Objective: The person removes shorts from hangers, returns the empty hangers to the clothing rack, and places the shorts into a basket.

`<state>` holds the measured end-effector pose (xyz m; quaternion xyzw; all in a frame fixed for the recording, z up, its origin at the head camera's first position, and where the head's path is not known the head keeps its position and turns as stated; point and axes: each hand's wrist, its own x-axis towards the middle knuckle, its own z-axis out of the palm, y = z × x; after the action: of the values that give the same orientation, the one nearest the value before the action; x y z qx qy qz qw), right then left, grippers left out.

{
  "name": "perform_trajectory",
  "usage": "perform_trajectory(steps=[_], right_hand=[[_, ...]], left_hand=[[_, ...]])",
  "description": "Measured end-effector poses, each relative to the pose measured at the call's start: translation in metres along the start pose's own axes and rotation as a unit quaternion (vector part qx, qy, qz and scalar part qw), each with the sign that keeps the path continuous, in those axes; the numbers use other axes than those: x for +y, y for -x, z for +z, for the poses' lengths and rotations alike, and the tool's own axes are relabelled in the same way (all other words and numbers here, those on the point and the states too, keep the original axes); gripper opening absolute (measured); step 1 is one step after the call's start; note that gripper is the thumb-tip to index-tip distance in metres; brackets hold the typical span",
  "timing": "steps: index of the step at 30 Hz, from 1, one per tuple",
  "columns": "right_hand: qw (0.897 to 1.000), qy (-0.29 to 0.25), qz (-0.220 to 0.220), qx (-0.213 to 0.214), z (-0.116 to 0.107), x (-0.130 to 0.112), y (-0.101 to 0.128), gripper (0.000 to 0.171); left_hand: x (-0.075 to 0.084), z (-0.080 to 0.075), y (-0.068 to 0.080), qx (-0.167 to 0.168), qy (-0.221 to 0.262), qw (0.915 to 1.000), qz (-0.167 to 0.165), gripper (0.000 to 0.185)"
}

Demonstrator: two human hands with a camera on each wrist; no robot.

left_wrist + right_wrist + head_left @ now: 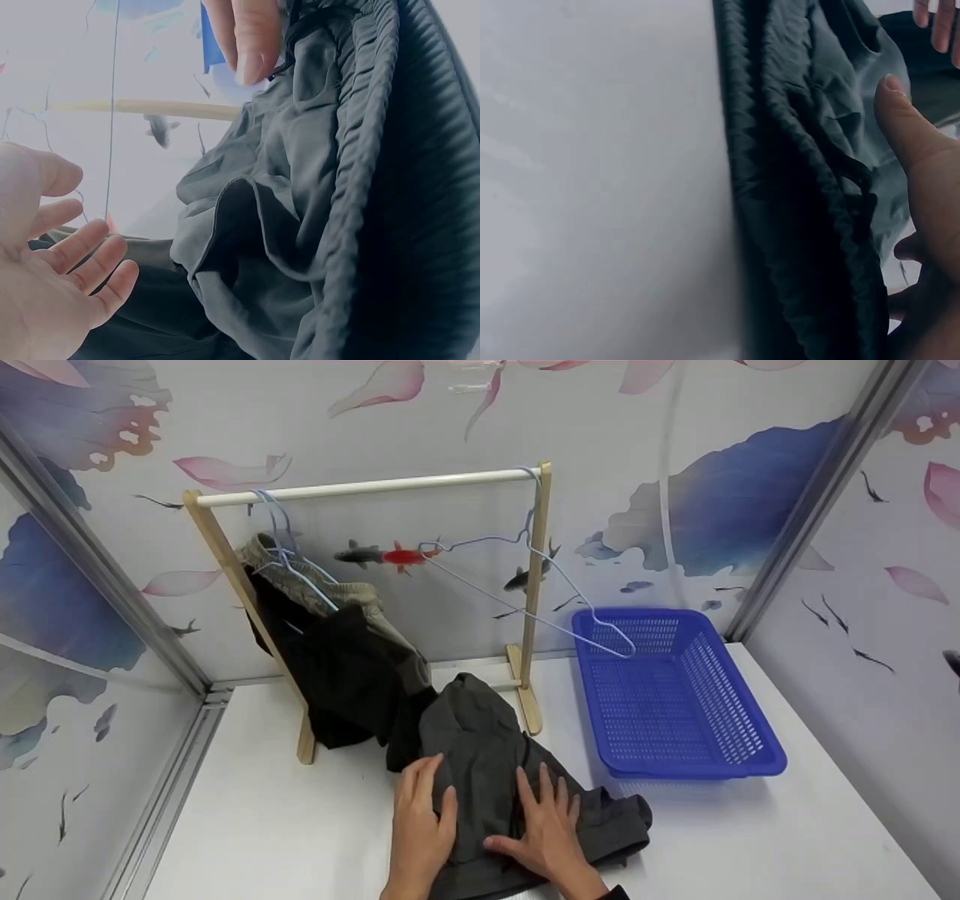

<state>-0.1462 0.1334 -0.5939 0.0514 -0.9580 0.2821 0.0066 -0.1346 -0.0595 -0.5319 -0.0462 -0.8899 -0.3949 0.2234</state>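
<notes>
Both hands lie flat and released on the dark grey garment (495,765), the left hand (421,829) beside the right hand (545,832), near the bench's (285,825) front edge. I'd judge the slack cloth could bunch or creep off that edge if they press unevenly. At the back left, the wooden rack (225,555) holds a black garment (337,667) whose hem touches the grey one and could drag along. An empty wire hanger (525,585) dangles over the blue basket (675,697) at the right, easily snagged.
</notes>
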Motion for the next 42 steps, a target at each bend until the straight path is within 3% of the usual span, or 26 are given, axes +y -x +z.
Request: perform_trajectory(steps=[12, 20, 29, 33, 37, 42], right_hand=[[0.998, 0.056, 0.039, -0.011, 0.022, -0.012, -0.010, 0.132], [0.994, 0.105, 0.016, -0.009, 0.028, -0.014, -0.014, 0.134], [0.988, 0.140, 0.034, -0.055, 0.017, -0.013, -0.024, 0.122], [0.984, 0.161, 0.038, -0.069, 0.008, -0.011, -0.030, 0.112], [0.985, 0.164, 0.036, -0.048, 0.002, -0.005, -0.035, 0.099], [0.990, 0.142, 0.024, 0.013, 0.000, 0.005, -0.036, 0.082]], left_hand=[[-0.002, -0.001, 0.002, -0.001, 0.001, 1.0000, -0.007, 0.039], [-0.001, -0.002, 0.003, 0.002, 0.008, 1.0000, -0.004, 0.036], [-0.003, 0.002, 0.004, -0.014, 0.000, 0.9998, 0.011, 0.034], [-0.002, 0.003, 0.006, -0.031, 0.003, 0.9995, 0.002, 0.033], [0.000, 0.004, 0.006, -0.047, 0.011, 0.9988, -0.012, 0.034], [0.001, 0.006, 0.006, -0.051, 0.014, 0.9985, -0.013, 0.034]])
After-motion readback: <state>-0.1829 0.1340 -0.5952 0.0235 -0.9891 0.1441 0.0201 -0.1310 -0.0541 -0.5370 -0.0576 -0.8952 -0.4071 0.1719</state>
